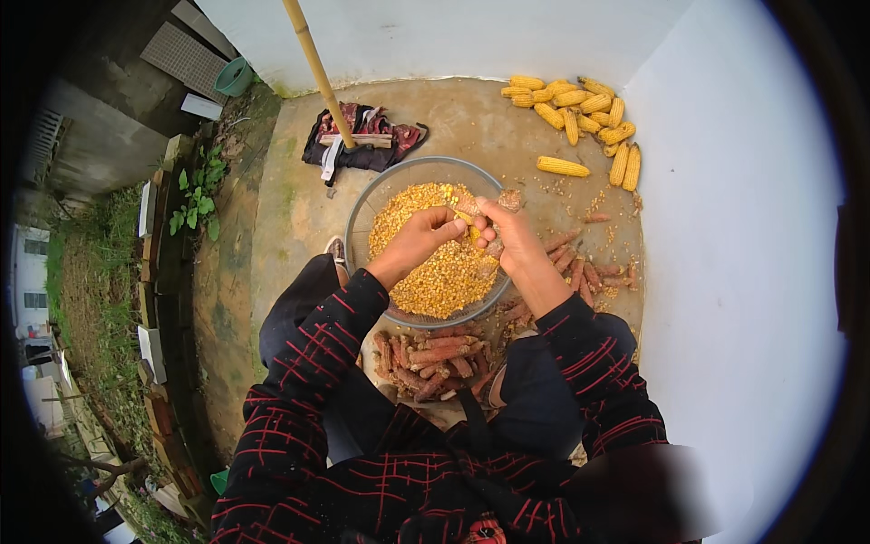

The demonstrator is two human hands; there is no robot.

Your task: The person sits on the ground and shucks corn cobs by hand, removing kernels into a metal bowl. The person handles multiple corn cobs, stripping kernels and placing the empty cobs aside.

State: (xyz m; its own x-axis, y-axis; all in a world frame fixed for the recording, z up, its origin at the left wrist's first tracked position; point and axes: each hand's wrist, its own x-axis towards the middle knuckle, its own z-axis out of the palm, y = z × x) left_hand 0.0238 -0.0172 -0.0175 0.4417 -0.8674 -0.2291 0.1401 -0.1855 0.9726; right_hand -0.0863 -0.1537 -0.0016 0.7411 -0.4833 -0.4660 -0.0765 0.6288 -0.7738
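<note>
A round grey-rimmed mesh basket [355, 211] stands on the floor in front of me, holding a heap of loose yellow corn kernels [442, 285]. Over the basket both hands meet at a partly shelled corn cob [466, 219]. My right hand [506, 234] is closed around cob pieces, one of them a bare reddish cob [510, 199] that sticks out near the thumb. The fingers of my left hand [425, 236] press against the kernels of the held cob; how much they grip is partly hidden.
Whole yellow corn ears [574, 102] lie by the white wall, with a single ear [563, 166] nearer. Stripped cobs [435, 357] are piled between my feet and right of the basket. A bamboo pole [319, 68] rises by a folded dark cloth [370, 155]. Bricks edge the left side.
</note>
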